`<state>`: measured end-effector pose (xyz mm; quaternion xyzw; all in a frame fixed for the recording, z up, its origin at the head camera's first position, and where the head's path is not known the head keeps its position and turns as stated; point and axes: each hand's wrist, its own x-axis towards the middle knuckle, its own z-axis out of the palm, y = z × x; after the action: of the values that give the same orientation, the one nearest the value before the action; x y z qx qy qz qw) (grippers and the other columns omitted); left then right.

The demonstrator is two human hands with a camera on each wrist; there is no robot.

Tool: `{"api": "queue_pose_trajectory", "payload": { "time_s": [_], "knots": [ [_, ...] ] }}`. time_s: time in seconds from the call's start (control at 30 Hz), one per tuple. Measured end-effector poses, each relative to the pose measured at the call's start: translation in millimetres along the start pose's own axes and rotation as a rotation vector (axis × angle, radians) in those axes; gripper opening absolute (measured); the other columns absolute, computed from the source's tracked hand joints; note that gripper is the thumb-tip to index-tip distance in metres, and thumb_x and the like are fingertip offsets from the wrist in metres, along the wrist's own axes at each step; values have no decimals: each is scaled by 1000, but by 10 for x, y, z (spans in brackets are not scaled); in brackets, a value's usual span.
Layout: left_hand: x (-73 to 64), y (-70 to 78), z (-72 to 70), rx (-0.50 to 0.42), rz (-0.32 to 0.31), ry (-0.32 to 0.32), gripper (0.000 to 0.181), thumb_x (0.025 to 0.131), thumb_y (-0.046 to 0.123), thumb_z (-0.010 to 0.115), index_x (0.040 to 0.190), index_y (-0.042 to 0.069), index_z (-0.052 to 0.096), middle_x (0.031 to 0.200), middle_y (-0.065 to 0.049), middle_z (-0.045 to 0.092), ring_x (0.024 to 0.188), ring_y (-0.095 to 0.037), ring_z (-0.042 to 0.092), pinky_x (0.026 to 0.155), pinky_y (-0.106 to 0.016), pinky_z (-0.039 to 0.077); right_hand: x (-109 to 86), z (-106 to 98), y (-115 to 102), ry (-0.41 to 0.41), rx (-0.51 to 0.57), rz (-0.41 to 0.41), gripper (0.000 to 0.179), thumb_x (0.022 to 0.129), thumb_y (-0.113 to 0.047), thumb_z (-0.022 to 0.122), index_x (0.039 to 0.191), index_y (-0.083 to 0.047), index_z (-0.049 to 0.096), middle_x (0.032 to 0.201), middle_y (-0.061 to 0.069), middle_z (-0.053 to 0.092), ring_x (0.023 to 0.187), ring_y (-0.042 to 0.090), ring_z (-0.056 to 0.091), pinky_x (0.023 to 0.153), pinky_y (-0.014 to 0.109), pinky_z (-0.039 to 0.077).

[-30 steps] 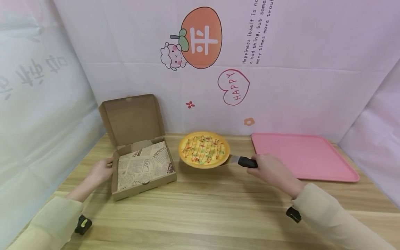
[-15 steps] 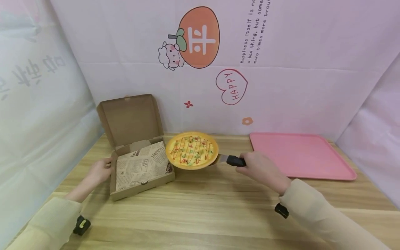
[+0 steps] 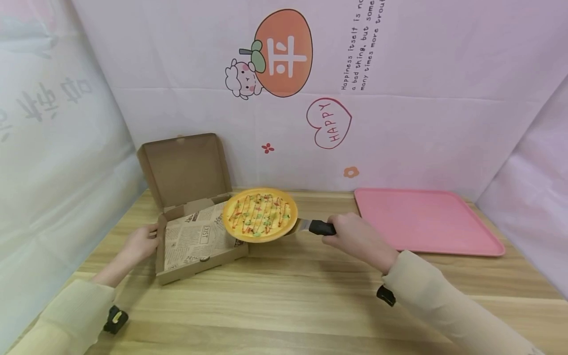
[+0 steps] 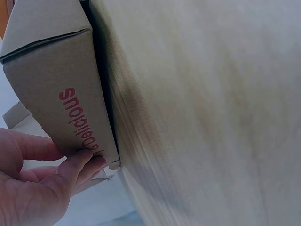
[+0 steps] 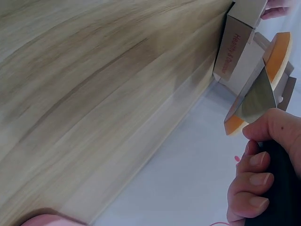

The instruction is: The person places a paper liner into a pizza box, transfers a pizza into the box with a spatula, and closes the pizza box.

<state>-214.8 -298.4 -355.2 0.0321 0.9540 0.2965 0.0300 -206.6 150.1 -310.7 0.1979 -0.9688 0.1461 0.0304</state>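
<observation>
My right hand (image 3: 358, 240) grips the black handle of a pizza server (image 3: 321, 227). On its metal blade lies a round pizza (image 3: 259, 215) with an orange-yellow rim and red sauce stripes. Held above the table, the pizza overlaps the right edge of an open cardboard pizza box (image 3: 201, 269) in the head view. Patterned paper (image 3: 188, 241) lines the box, and its lid stands up at the back. My left hand (image 3: 139, 244) holds the left wall of the box, thumb (image 4: 75, 165) against the outer face beside red lettering. The right wrist view shows the blade under the pizza.
A pink tray (image 3: 430, 222) lies at the back right of the wooden table (image 3: 284, 305). Printed white cloth (image 3: 399, 138) hangs behind the table and along both sides.
My right hand has moved left, carrying the pizza on the server from beside the box to over its right edge. The left hand stays at the box wall.
</observation>
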Motion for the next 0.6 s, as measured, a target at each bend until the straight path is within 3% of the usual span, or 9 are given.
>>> {"api": "queue_pose_trajectory", "payload": {
  "time_s": [0.2, 0.4, 0.6],
  "knots": [
    [1, -8, 2, 6, 4, 7, 50, 86, 0, 38, 126, -26, 26, 126, -44, 31, 111, -54, 40, 83, -50, 46, 67, 23, -82, -9, 2, 4, 13, 77, -18, 63, 74, -7, 59, 53, -2, 46, 44, 9, 37, 43, 22, 30],
    [9, -18, 0, 7, 1, 10, 50, 85, 1, 39, 126, -26, 26, 126, -44, 31, 111, -54, 40, 74, -42, 49, 124, 44, -151, -8, -21, -1, 14, 77, -20, 63, 77, -7, 61, 54, -1, 48, 45, 9, 38, 43, 22, 30],
    [8, -18, -1, 19, 1, 15, 51, 85, 1, 40, 126, -26, 27, 125, -44, 32, 110, -53, 41, 84, -51, 45, 184, 61, -230, -10, -33, -7, 14, 77, -22, 63, 73, -10, 59, 53, -2, 47, 45, 9, 36, 43, 22, 28]
  ]
}}
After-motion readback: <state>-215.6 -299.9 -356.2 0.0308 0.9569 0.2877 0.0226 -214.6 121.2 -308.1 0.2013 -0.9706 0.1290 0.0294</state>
